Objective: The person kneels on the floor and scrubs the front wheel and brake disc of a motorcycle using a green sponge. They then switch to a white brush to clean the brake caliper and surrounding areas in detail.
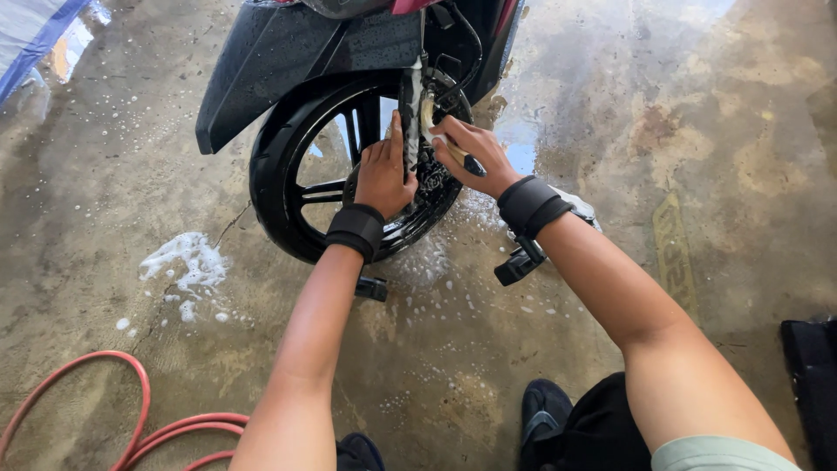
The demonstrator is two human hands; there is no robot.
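The right hand (475, 157) grips a brush (453, 150) angled up-left against the wheel (288, 166) hub, while the left hand (384, 174) braces flat beside it.

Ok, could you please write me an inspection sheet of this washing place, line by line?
Surface: wet stained concrete floor, with white soap foam patch.
Job's things: black spoked scooter wheel under dark mudguard; small brush with pale bristles and dark handle.
Clutter: nothing seen.
Grippers: left hand flat on the wheel; right hand grips the brush by the hub; black wrist straps on both.
Cables: red rubber hose coiled on the floor.
Surroundings: blue-white tarp at upper left; dark shoe.
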